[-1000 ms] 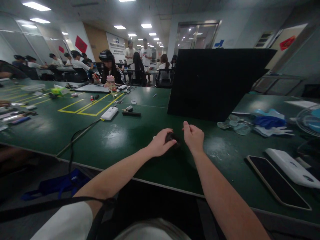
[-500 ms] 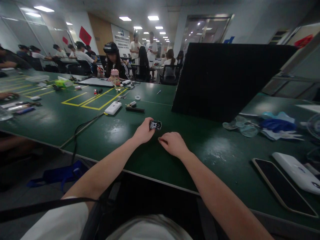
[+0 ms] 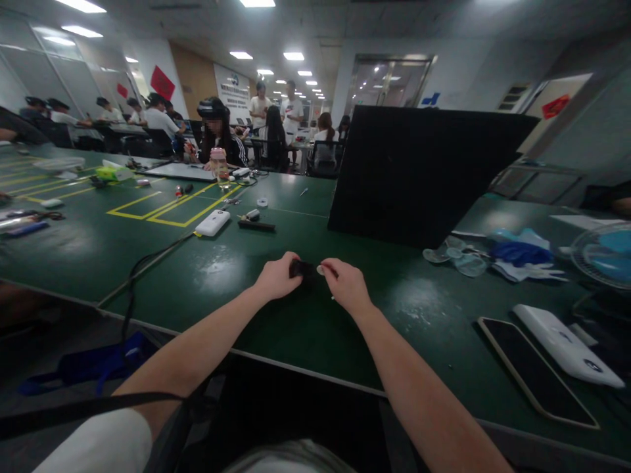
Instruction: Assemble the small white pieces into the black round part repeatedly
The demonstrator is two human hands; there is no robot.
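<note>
Left grip [image 3: 276, 279] holds black part [image 3: 300, 268] beside right grip [image 3: 348, 286] at busy room's table [image 3: 221, 289].

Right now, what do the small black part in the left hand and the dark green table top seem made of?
Small black part: probably matte plastic; dull, no glints, though mostly hidden by the left hand. Dark green table top: smooth, glossy coating; it reflects ceiling lights.

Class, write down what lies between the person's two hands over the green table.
A small black part, gripped by the left hand, fills the gap to the right hand; the head view shows it.
</note>
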